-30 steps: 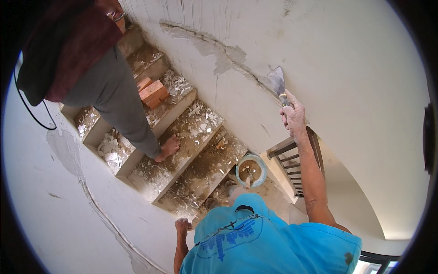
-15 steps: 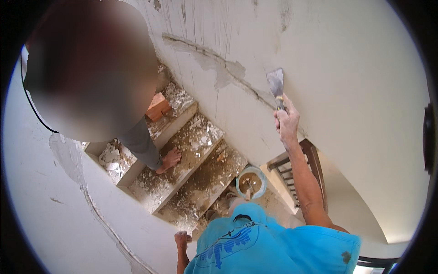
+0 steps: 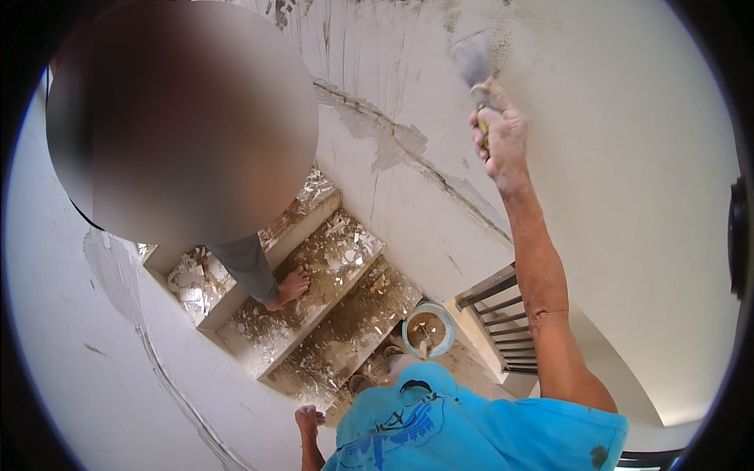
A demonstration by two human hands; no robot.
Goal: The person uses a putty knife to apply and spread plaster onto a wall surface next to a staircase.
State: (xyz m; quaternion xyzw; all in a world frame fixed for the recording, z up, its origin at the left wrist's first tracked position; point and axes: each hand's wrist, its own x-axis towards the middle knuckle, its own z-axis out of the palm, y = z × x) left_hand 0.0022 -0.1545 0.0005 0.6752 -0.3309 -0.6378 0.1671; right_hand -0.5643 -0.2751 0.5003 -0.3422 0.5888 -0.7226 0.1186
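My right hand (image 3: 503,133) is raised, its fingers wrapped round the handle of a putty knife (image 3: 473,59). The broad, greyish blade points up at the pale wall (image 3: 613,173), near dark specks high on it. Whether the blade touches the wall I cannot tell. Below and left of that hand, a long filled crack (image 3: 393,129) with grey patches slants down the wall. My left hand (image 3: 309,418) hangs low by my side with its fingers curled; what it holds, if anything, is hidden.
Stair steps (image 3: 314,267) littered with white flakes climb to the left. A co-worker's bare foot (image 3: 290,289) stands on one; a blurred patch hides their upper body. A round bucket (image 3: 449,330) with brown contents stands by my feet. A dark railing (image 3: 503,314) lies beyond it.
My right hand has moved up the wall with the putty knife, the arm stretching further. The blurred patch over the co-worker has shifted right. My left hand stays low.
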